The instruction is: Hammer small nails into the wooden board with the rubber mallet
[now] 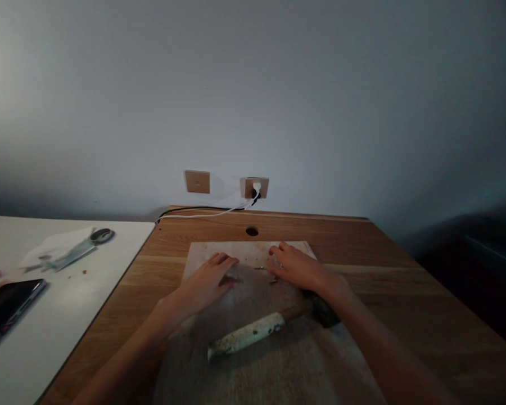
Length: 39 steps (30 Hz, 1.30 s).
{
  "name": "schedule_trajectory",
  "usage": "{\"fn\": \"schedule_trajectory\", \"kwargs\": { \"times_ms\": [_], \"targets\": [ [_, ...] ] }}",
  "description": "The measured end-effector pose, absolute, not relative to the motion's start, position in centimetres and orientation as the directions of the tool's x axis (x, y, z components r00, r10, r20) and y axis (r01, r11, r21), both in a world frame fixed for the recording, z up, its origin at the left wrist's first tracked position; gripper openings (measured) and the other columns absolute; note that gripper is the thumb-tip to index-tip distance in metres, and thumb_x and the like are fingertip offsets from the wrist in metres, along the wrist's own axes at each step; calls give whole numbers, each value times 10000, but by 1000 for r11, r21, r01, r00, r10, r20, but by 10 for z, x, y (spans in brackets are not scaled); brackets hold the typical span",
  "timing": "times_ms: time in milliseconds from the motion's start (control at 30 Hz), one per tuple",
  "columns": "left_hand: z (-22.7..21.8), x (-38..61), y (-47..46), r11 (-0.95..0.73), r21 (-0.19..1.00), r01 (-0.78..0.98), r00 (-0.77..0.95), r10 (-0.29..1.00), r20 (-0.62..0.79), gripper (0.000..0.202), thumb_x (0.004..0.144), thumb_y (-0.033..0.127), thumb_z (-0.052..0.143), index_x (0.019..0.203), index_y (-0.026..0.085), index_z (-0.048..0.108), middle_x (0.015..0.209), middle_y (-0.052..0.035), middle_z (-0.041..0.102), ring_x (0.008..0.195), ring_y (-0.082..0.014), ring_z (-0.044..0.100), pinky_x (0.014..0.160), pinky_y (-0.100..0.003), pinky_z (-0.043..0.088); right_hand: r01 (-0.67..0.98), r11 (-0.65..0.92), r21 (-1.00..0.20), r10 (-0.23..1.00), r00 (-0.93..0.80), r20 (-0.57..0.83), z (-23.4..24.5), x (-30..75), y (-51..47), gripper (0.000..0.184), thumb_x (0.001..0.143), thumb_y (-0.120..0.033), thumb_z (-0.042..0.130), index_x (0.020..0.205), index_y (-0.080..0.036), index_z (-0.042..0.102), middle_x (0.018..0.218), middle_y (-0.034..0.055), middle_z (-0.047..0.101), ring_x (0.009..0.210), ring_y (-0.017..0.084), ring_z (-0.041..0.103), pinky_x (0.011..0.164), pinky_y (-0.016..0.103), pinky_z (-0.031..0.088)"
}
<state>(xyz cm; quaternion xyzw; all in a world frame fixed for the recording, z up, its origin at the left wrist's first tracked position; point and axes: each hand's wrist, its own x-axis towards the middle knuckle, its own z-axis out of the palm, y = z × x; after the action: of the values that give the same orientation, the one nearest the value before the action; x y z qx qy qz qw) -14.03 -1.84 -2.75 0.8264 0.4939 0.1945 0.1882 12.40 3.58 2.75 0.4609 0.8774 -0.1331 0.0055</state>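
- A pale wall (253, 84) fills the upper half of the view. It carries a blank plate (197, 181) and a socket (256, 187), which has a white plug in it.
- The wooden surface (405, 292) runs from the wall towards the camera, with a round hole (252, 231) near its far edge.
- A white surface (67, 326) adjoins it on the left. On it lie a dark flat device (4, 306), a sheet of paper (54, 247) and a metal tool (73, 254) on top of the paper.
- A worn, pale board (270, 365) lies flat on the wooden surface, in the middle.
- A hammer (253, 332) lies across the board, near the camera. Its whitish handle points left, and its dark head sits just under the right wrist.
- The left hand (208, 280) rests palm down on the board, its fingers released and stretched flat.
- The right hand (297, 267) also lies on the board, its fingers pointing left. Whether they pinch anything cannot be told.
- White and black cables (206, 214) trail from the socket along the far edge.
- A small metal piece (266, 271) lies on the board between the two hands, just beside the right fingertips. It is too dim to identify.
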Motion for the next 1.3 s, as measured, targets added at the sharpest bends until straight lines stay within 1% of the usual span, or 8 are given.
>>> {"fn": "schedule_trajectory", "kwargs": {
  "times_ms": [200,400,533,800,900,1033,1133,1300],
  "targets": [
    [-25,-127,-19,-526,538,659,521,835,177,380,935,171,631,1301,272,631,1298,-72,641,1225,-238,613,1095,-405,500,729,586,-354,732,-663,-155,33,118,34,250,1014,-164,573,1245,-170,667,1171,92,715,1076,196,683,956,268,477],
    [-20,-141,-25,-403,541,738,443,894,62,279,927,230,662,1207,234,652,1159,-67,662,963,-214,684,908,-354,558,757,530,-383,773,-617,-150,31,121,26,235,938,-64,542,1127,-100,678,1116,172,717,1075,277,670,947,363,475],
    [-15,-119,-28,-463,569,679,516,853,79,204,931,131,565,1086,217,667,1115,-57,674,1019,-213,677,934,-350,539,685,563,-462,717,-683,-140,32,110,20,281,887,-20,559,1103,-146,689,1096,101,748,1050,226,688,917,304,491],
    [-12,-137,-46,-431,576,695,447,886,123,279,974,222,559,1239,249,643,1193,-65,686,1028,-217,690,937,-362,573,673,527,-519,800,-599,36,45,155,-36,289,1043,-202,503,1293,-242,643,1206,84,711,1066,230,684,940,373,553],
    [-12,-157,-71,-419,569,708,399,902,166,252,1003,268,536,1228,265,650,1189,-50,695,1033,-207,702,941,-345,586,684,613,-396,773,-622,121,23,168,-74,447,999,-196,592,1427,-322,561,1359,82,655,1254,278,627,1052,461,546],
    [-22,-172,-112,-454,514,728,338,889,308,219,1018,307,529,1177,321,679,1137,-22,719,1028,-201,708,911,-317,611,709,702,-68,707,-681,193,-8,159,-99,737,864,15,570,1538,-257,449,1427,133,640,1295,359,602,1043,584,551],
    [-34,-182,-140,-467,455,758,343,879,331,248,995,290,560,1191,369,689,1140,0,733,1045,-196,713,913,-288,624,693,718,61,679,-718,156,-9,148,-94,681,813,108,526,1410,-218,569,1280,110,724,1163,332,676,986,544,585],
    [-57,-206,-175,-484,333,809,328,842,429,310,964,305,595,1250,393,675,1221,3,749,1103,-209,725,954,-286,631,611,785,104,597,-790,138,11,147,-87,481,864,76,606,1246,-212,656,1169,59,764,1090,308,700,939,501,589]
  ]
}}
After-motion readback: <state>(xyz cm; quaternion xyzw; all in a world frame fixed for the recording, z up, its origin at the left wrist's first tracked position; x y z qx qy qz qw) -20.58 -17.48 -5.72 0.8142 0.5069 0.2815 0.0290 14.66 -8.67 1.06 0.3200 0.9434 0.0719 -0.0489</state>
